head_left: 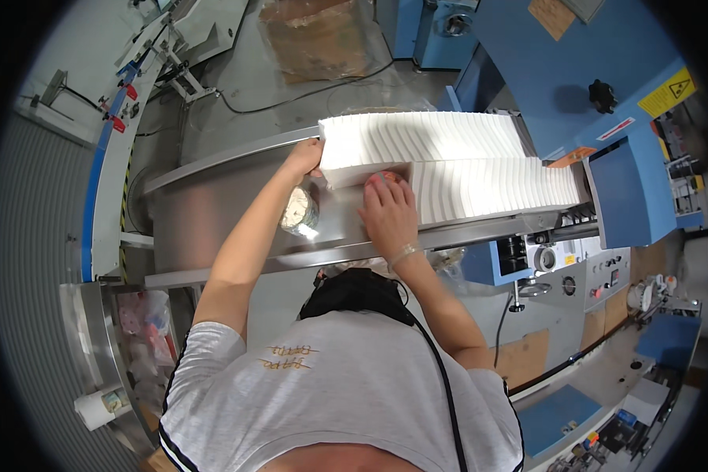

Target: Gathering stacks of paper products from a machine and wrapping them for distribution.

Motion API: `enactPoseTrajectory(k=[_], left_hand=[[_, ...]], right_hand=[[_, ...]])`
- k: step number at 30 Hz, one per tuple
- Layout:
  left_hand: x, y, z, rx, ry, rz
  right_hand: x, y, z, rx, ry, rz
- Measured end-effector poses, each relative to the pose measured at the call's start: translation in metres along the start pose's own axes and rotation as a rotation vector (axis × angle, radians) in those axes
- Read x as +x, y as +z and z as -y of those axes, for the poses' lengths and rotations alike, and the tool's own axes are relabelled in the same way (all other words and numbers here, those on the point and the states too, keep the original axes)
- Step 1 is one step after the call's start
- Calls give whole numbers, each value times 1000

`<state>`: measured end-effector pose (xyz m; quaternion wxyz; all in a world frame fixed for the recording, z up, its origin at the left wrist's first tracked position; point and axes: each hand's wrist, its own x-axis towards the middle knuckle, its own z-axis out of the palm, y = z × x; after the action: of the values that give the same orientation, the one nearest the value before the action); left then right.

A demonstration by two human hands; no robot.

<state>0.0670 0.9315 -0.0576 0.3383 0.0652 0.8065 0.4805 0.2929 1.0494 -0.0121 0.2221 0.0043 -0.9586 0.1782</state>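
Observation:
Two long rows of white folded paper stacks, a far row (425, 135) and a near row (492, 189), stand side by side on a metal trough (212, 200). My left hand (308, 157) is closed with curled fingers against the left end of the far row; what is in its fingers is hidden. My right hand (389, 211) lies with bent fingers over a reddish rounded thing (379, 178) at the left end of the near row. Most of that thing is covered by the hand. Near my left forearm, a clear package with pale contents (297, 211) rests on the trough.
At the right, a large blue machine (574, 79) meets the ends of both rows. The trough's near metal rail (322, 257) runs in front of me. Beyond the trough, a cardboard box (315, 39) and a black cable (291, 108) lie on the floor. A white-and-blue frame (106, 169) stands left.

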Motion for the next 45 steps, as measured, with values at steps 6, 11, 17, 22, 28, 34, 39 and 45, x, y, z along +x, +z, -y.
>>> enactPoseTrajectory(k=[6,11,17,22,28,34,39,45], left_hand=[[-27,19,-17,-121,-44,-133],[-28,25,-14,-331,-97,-95],[-27,30,-12,-654,-16,-13],[-27,34,-11,-391,41,-59],[-43,46,-24,-314,107,-13],[-57,31,-28,-385,160,70],[-54,15,-18,-545,24,142],[-50,13,-15,-582,60,96]], right_hand=[[-3,27,-11,-522,60,61],[-19,11,-4,-338,-2,111],[-11,-31,-17,-151,-43,113],[13,-72,-90,-123,57,-57],[35,-94,-193,-402,372,-131],[67,-87,-234,-436,668,-110],[75,-78,-252,-483,752,-69],[79,-77,-243,-508,783,-78]])
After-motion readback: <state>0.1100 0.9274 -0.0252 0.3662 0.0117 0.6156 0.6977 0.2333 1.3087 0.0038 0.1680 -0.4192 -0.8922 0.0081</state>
